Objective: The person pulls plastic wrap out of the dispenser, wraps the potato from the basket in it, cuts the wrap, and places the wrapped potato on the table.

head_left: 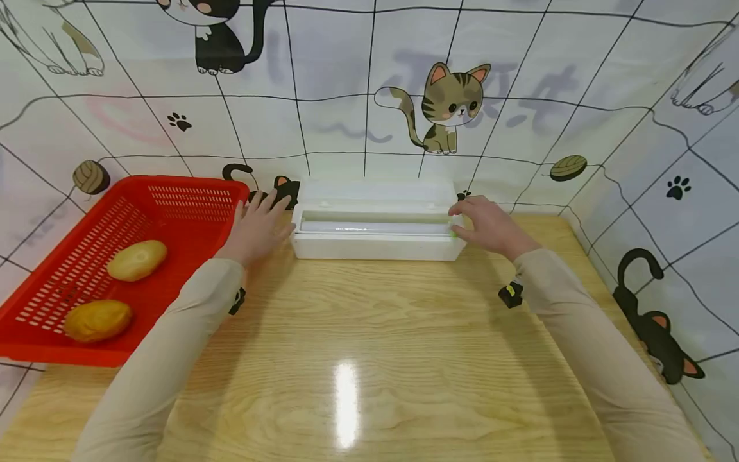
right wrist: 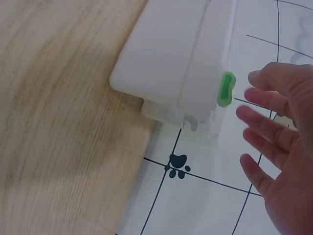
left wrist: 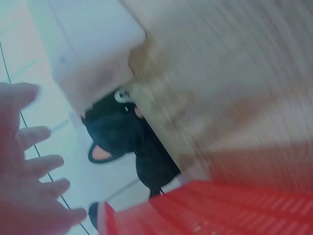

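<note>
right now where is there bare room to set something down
The largest bare patch is the tabletop before the white box, between the sleeves. Crowded: the gap between box and red basket, where the left hand is, and the box's right end, by the right hand.

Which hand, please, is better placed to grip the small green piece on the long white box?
Probably the right hand, its fingers near the small green piece; the left hand is by the opposite end of the long white box.
</note>
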Action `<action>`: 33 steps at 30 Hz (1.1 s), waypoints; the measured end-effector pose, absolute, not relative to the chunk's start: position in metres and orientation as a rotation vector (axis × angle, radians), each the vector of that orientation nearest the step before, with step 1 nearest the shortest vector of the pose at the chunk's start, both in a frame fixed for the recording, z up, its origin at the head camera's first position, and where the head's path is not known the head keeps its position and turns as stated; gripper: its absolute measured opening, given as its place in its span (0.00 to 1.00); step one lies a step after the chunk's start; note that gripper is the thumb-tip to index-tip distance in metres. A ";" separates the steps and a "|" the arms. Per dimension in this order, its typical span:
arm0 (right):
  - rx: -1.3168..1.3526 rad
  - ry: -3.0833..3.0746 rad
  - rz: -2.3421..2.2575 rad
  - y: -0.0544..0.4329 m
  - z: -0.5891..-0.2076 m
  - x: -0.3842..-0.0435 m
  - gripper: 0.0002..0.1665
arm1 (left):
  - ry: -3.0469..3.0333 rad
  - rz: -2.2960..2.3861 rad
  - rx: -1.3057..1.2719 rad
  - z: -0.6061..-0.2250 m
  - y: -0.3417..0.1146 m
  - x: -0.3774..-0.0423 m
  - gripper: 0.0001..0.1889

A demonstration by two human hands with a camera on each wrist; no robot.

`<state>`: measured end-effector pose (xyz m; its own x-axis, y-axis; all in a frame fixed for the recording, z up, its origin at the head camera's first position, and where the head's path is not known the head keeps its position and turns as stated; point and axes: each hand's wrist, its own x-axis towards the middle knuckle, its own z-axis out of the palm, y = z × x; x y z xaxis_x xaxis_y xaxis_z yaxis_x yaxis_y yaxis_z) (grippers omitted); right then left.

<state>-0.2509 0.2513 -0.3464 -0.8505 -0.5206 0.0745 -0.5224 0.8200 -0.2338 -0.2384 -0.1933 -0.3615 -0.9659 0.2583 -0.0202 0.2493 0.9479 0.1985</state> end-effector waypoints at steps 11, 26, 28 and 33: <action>0.975 -2.995 0.347 0.240 -0.356 -0.244 0.08 | 2.992 0.558 0.980 -0.375 -0.160 -0.234 0.16; 0.897 -3.054 0.588 0.239 -0.354 -0.250 0.04 | 2.898 0.883 0.752 -0.375 -0.154 -0.240 0.09; 0.894 -3.065 0.562 0.237 -0.354 -0.250 0.04 | 2.910 0.871 0.728 -0.376 -0.153 -0.241 0.09; 0.888 -3.067 0.526 0.235 -0.355 -0.251 0.05 | 2.945 0.883 0.697 -0.377 -0.150 -0.243 0.07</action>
